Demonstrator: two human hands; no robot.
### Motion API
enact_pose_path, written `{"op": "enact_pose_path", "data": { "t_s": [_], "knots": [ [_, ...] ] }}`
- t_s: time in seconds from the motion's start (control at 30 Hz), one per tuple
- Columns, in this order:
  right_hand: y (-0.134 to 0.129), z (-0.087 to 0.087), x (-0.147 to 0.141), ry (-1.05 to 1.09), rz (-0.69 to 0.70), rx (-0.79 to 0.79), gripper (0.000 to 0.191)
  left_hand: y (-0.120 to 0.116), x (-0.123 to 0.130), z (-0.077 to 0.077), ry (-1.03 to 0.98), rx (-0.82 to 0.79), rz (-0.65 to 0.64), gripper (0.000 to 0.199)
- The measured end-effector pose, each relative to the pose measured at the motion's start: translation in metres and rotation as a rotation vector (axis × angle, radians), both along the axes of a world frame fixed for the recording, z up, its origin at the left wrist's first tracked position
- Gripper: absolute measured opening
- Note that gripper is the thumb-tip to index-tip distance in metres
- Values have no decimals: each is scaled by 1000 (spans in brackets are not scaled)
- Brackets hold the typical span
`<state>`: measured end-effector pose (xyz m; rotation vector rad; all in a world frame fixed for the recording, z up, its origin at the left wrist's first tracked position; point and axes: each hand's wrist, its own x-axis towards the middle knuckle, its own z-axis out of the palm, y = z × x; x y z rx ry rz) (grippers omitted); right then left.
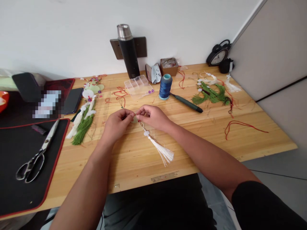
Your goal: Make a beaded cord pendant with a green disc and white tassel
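Observation:
Over the middle of the wooden table, my left hand (119, 123) and my right hand (153, 117) meet, their fingers pinched close together. Between the fingertips is a small pale green piece (135, 119), mostly covered, with a bit of red cord at its right. From there a cream cord loop runs down to a white flower-shaped bead (146, 133) and a white tassel (163, 150) that lies on the table toward the front edge. Which fingers bear on the cord and which on the pale piece is too small to tell.
Scissors (35, 161) lie on the black mat (14, 172) at left. Green and white tassels (83, 126) lie beside it. Behind my hands stand a blue thread spool (165, 87), a clear box (137, 85) and a black flask (129, 52). A dark green tool (188, 103) lies at right.

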<state>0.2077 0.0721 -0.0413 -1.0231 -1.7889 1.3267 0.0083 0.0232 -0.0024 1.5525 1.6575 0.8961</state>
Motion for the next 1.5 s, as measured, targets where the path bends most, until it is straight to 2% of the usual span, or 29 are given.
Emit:
{"op": "enact_pose_path", "data": {
  "t_s": [0.13,0.33,0.83,1.1,1.27,1.5],
  "knots": [
    [0,-1,0,-18,8,3,18,0,0,1,-5,14,-1,28],
    [0,3,-1,-74,10,13,8,0,0,2,16,2,-2,28],
    [0,1,-1,-30,-11,37,9,-1,2,1,137,10,10,26],
    [1,1,-2,-46,-62,34,3,-2,-8,9,193,-22,35,33],
    [2,3,-2,-64,-91,52,3,-4,-13,13,212,-21,-2,33],
    [1,4,-2,-107,-81,71,3,-6,-8,15,192,12,-16,30]
  ]
}}
